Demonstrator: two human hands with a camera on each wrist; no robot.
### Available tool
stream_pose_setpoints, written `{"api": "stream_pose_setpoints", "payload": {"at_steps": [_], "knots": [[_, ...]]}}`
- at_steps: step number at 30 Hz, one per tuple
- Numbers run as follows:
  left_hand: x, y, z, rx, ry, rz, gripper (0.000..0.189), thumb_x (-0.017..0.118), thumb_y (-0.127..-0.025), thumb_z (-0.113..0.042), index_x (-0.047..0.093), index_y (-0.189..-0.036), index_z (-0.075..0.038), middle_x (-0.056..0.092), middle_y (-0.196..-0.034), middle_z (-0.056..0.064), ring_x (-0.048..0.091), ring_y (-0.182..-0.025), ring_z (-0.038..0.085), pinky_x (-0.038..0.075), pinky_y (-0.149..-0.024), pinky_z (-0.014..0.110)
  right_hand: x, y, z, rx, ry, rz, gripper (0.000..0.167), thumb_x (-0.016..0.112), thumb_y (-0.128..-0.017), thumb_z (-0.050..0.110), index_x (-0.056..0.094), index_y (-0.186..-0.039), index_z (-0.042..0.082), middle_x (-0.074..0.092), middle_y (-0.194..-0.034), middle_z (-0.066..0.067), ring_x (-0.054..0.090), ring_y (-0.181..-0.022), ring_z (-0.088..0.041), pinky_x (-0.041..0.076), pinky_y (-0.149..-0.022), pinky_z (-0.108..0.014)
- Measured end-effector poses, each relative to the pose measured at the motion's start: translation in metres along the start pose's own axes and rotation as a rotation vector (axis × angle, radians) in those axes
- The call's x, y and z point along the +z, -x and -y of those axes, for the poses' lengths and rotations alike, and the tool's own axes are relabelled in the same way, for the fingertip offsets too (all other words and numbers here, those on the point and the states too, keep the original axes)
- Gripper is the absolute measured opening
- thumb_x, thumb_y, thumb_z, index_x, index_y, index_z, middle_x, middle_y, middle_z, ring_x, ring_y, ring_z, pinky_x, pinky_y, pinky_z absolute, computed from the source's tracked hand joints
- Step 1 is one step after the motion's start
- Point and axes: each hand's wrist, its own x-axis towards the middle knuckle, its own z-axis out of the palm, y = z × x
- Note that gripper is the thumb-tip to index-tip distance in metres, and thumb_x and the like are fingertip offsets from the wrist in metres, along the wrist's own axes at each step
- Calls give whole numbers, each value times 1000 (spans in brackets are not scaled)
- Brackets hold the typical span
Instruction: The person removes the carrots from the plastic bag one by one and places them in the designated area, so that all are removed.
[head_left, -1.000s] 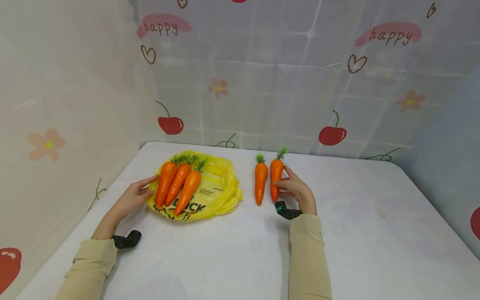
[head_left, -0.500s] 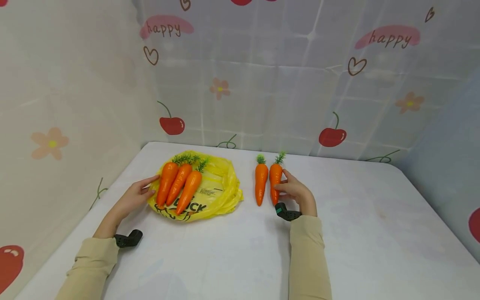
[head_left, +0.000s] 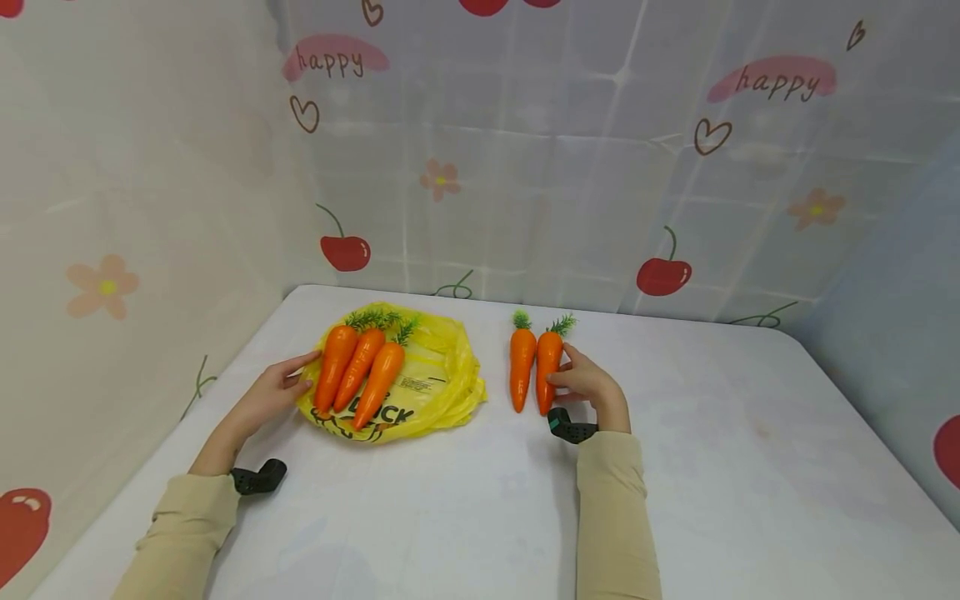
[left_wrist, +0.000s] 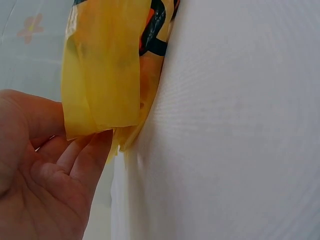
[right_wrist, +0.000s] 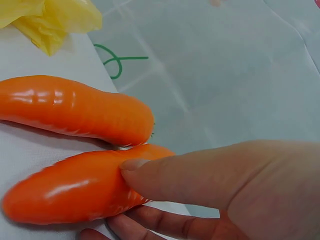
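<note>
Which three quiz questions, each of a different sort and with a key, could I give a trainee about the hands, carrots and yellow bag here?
1. Count: in the head view, how many carrots lie within the outline of the yellow bag?

2. True or false: the left hand touches the edge of the yellow bag.

3. Multiple choice: two carrots lie outside the bag. Which one does the right hand hold?
A. The one nearer the bag
B. The one farther from the bag
C. Neither

Key:
1. Three.
2. True.
3. B, the far carrot; the right wrist view shows the thumb on it.
</note>
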Motion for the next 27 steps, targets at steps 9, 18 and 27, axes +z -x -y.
{"api": "stream_pose_setpoints", "payload": {"at_steps": [9,18,27], "knots": [[0,1,0,-31,-20,2,51,47,-95,1,30,-142,6,25,-144,31,34,-126,45,36,-96,48,1,1,0,-5,34,5,73,55,-92,3,10,-150,5,43,-114,-23,53,-94,-34,51,-83,-44],[0,-3,1,30,-22,-6,50,49,-94,2,32,-140,9,28,-142,32,37,-124,45,37,-96,47,-2,6,8,48,115,-50,74,55,-94,17,9,-149,1,34,-135,-28,47,-108,-39,49,-87,-45],[0,0,-2,24,-9,1,51,50,-94,2,31,-140,10,28,-142,33,36,-124,46,37,-96,47,-3,8,7,78,143,-68,74,54,-94,23,9,-149,1,34,-135,-27,47,-109,-38,49,-86,-43]]}}
